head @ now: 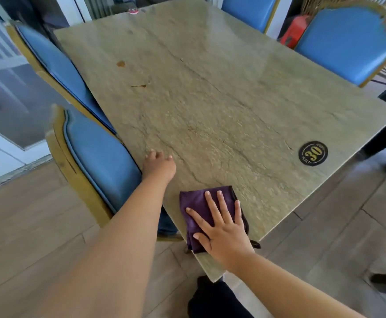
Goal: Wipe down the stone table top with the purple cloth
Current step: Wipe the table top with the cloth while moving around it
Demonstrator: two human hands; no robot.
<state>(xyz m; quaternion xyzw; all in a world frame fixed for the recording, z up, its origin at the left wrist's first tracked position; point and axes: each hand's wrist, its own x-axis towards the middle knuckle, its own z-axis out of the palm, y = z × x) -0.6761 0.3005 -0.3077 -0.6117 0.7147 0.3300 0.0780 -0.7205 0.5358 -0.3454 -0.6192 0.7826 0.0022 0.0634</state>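
Observation:
The greenish stone table top (210,99) fills the middle of the view. A folded purple cloth (197,204) lies at its near corner, partly over the left edge. My right hand (221,228) presses flat on the cloth with fingers spread and straight. My left hand (158,166) rests on the table's left edge a little farther away, its fingers lightly bent and holding nothing. Two brown stains (120,63) (139,85) mark the stone toward the far left.
A round black sticker with "30" (313,153) sits near the right edge. Blue padded chairs stand along the left side (100,157) (56,63) and at the far right (345,42) (248,8). A small pink object (133,11) lies at the far edge. A red container (294,31) stands behind.

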